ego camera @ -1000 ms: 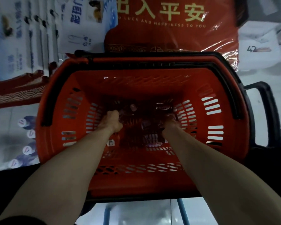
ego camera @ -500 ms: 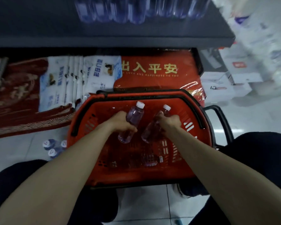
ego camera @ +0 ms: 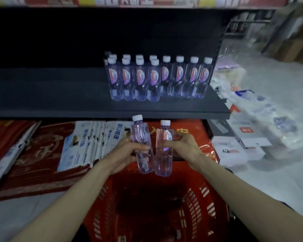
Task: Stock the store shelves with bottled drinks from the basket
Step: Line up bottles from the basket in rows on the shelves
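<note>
My left hand (ego camera: 125, 151) grips a clear white-capped water bottle (ego camera: 141, 138) round its middle. My right hand (ego camera: 185, 147) grips a second bottle (ego camera: 164, 158), its red label facing me. Both bottles stand upright, side by side and nearly touching, above the red basket (ego camera: 205, 205) and below the front edge of the black shelf (ego camera: 59, 102). Several matching bottles (ego camera: 157, 77) stand in rows on the right part of that shelf. The basket's dark bottom hides what lies in it.
The left half of the black shelf is bare. Under it lie red mats (ego camera: 35, 154) and white-blue packets (ego camera: 84, 145) on the lowest shelf. White boxes (ego camera: 241, 144) and plastic-wrapped packs (ego camera: 273, 119) sit on the floor at the right.
Both hands have lifted a bottle each out of the basket and raised them toward the shelf. My view has tilted up from the basket to the shelf.
</note>
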The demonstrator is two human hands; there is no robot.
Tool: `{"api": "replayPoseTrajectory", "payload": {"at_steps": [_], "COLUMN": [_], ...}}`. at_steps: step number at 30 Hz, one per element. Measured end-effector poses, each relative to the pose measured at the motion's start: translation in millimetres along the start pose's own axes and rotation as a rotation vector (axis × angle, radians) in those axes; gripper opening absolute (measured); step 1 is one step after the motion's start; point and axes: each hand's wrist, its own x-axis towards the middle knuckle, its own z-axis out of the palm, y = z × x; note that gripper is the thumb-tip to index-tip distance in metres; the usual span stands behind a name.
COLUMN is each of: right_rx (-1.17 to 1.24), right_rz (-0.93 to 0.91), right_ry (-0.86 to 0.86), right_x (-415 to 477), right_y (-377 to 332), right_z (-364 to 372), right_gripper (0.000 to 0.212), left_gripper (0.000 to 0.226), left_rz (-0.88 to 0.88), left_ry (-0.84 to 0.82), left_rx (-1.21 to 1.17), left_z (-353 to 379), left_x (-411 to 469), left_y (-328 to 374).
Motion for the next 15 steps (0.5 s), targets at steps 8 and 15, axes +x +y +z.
{"api": "replayPoseTrajectory", "payload": {"at_steps": [8, 15], "right_rx": [0.244, 0.222], "right_rz": [0.038, 0.054], "right_ry": [-0.085, -0.123], "right_x": [6.9, 17.7], "right_y": [3.9, -14.5], "right_z": [16.3, 13.6], "right_gripper": [0.032, 0.034], "left_gripper": [0.009, 0.056], "left_rz": [-0.11, -0.053], "left_ry": [0.144, 0.231], "left_rx": [-0.447, -0.323], "left_z": [16.9, 13.2], "left_x": [9.8, 26.8], "left_y": [-2.7, -9.6]}}
